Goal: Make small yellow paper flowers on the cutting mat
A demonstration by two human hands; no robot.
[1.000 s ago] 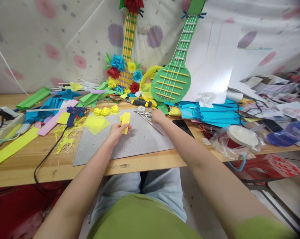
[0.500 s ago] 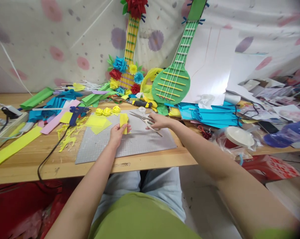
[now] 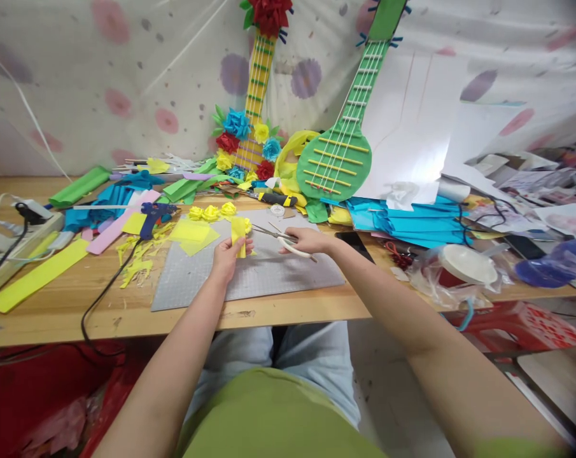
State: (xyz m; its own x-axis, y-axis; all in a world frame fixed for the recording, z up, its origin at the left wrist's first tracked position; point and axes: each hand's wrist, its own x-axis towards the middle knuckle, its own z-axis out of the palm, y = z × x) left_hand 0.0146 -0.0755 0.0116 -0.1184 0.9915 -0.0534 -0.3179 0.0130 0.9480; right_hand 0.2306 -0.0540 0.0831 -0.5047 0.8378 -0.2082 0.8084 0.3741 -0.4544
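Folded yellow paper strip point(image 3: 238, 235) upright above grey mat; scissors point(image 3: 282, 238) just right, blades toward it.

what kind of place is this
Likely a paper-craft worktable: a green paper guitar leans at the back, a blue glue gun lies beside a grey cutting mat, the left hand holds a yellow paper strip and the right hand scissors.

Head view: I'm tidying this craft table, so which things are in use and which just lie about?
In use: yellow paper strip in left hand, scissors in right hand, cutting mat.
Lying about: glue gun, green paper guitar, yellow paper flowers, blue paper.
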